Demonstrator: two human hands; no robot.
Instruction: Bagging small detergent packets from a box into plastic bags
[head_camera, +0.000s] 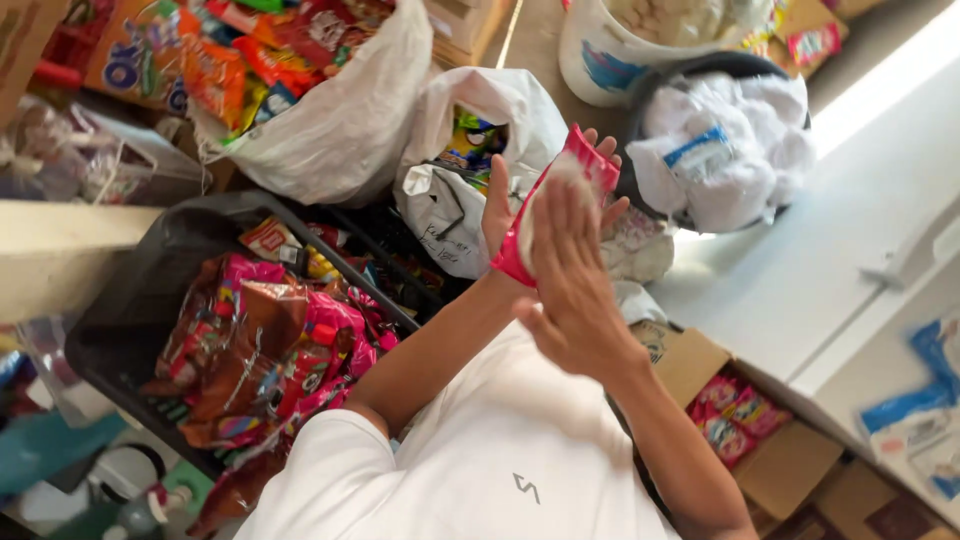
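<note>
Cluttered storeroom, glossy pink packet (556, 200) pressed between left hand (497, 205), right hand (570, 280)

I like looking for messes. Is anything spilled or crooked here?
Nothing is spilled. The black crate sits tilted, with snack packets heaped up to its edge. The hands, left and right, press a pink packet flat between the palms. The cardboard box stands open with pink packets inside.

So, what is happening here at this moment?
A person in a white shirt presses a red and white snack packet flat between both palms, left hand behind it and right hand in front. Below stand a black crate full of pink and brown snack packs and a white plastic bag.
</note>
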